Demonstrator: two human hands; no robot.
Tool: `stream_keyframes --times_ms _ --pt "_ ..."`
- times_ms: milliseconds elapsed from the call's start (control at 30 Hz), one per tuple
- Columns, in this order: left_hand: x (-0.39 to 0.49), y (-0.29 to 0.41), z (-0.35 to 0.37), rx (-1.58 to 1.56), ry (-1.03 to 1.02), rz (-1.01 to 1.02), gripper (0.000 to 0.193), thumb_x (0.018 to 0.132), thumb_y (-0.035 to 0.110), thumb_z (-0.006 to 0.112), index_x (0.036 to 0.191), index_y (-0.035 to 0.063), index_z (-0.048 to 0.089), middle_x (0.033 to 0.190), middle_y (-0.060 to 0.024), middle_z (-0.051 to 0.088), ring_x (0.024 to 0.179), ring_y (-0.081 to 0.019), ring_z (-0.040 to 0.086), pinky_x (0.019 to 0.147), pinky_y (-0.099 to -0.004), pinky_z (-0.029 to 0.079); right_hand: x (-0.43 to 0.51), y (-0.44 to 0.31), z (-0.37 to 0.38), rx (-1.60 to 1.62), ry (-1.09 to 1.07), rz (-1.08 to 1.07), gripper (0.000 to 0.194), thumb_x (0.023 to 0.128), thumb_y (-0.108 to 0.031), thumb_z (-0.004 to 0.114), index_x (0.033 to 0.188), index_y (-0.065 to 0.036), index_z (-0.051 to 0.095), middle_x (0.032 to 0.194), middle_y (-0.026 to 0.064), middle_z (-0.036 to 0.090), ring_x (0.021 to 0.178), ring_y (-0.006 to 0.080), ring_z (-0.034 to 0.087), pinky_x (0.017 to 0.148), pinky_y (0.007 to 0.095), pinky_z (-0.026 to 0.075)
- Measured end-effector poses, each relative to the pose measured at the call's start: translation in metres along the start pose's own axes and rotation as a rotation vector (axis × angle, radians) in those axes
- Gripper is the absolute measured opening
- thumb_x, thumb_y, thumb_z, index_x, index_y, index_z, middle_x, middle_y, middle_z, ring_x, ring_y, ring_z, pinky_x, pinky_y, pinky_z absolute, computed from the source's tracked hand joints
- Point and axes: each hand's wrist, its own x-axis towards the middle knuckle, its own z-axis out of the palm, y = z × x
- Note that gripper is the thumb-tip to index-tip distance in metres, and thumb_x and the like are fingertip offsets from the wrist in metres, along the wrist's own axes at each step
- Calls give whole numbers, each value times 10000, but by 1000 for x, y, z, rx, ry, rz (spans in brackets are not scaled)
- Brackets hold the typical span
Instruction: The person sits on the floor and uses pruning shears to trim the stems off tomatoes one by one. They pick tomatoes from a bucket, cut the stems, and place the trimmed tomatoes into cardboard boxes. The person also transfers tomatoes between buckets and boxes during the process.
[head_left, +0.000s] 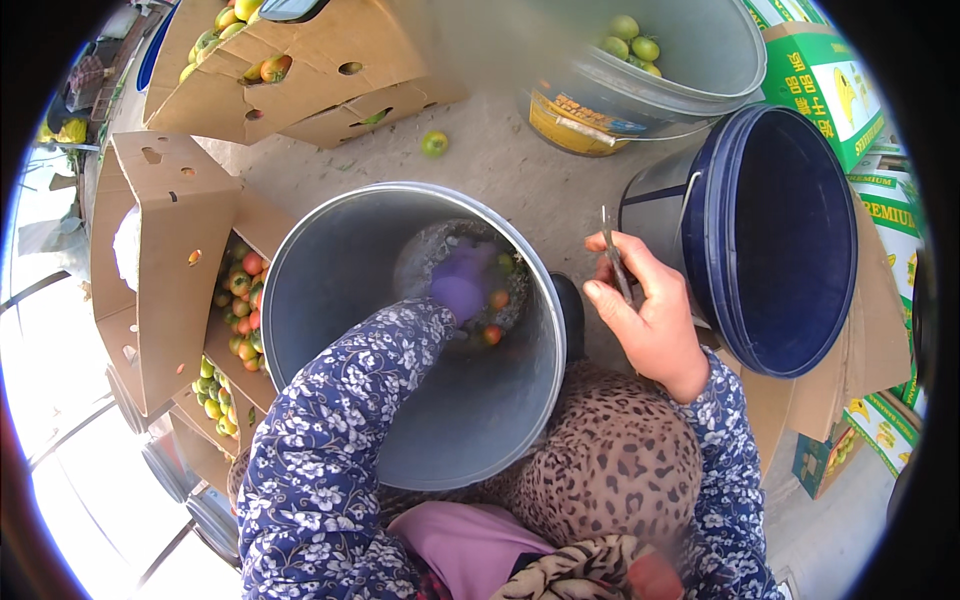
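Observation:
A large grey plastic bucket (330, 225) stands tilted between my knees. My left hand (461, 281), in a purple glove, reaches down into it near the bottom. Its fingers are blurred, so whether they hold anything is unclear. Beside the glove lie a few small tomatoes, among them a reddish tomato (492, 334). Right of the bucket, my bare right hand (649, 307) grips a slim metal hand tool (616, 262), seemingly small snips, with its narrow tips pointing away from me.
A dark blue bucket (795, 240) stands close on the right. Behind it is a bucket with green tomatoes (634, 45). One green tomato (434, 143) lies on the concrete floor. Cardboard boxes (176, 247) with tomatoes (244, 300) line the left; printed banana cartons (825, 90) stack at right.

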Motion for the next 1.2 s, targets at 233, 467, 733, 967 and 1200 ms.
stream_keyframes --times_ms 233,467,733,967,1200 --pt "37 -18 66 634 65 128 544 765 292 848 1275 142 737 1325 -167 670 1154 -354 693 943 -494 562 -1 -5 4 39 -103 -28 432 934 -203 777 1277 20 642 1087 194 728 959 275 736 863 373 566" --pt "24 0 15 574 -115 40 406 942 281 674 1318 137 716 1355 -150 683 1247 -312 663 1039 -467 529 1 -17 7 -83 -264 -60 729 878 -466 828 1372 2 566 1220 253 702 1121 411 702 940 457 555" --pt "-88 25 -145 41 -350 31 786 811 568 818 1425 103 658 1237 -219 736 1142 -336 710 1018 -396 536 3 -50 21 -154 -326 286 609 841 -361 811 1232 59 609 891 198 748 719 275 745 723 399 589" --pt "-278 18 -221 -563 -84 32 679 875 465 835 1396 64 669 1113 -77 749 998 -152 685 919 -314 542 -2 -71 55 -209 -277 108 361 818 -166 726 1063 95 680 906 171 717 809 220 688 759 368 551" --pt "-437 -25 -226 -1400 389 359 618 991 500 705 1396 50 586 1300 -158 679 1075 -221 695 833 -362 611 -39 -198 51 -7 -299 -259 359 820 -91 660 1119 107 676 922 81 719 808 139 654 715 310 534"
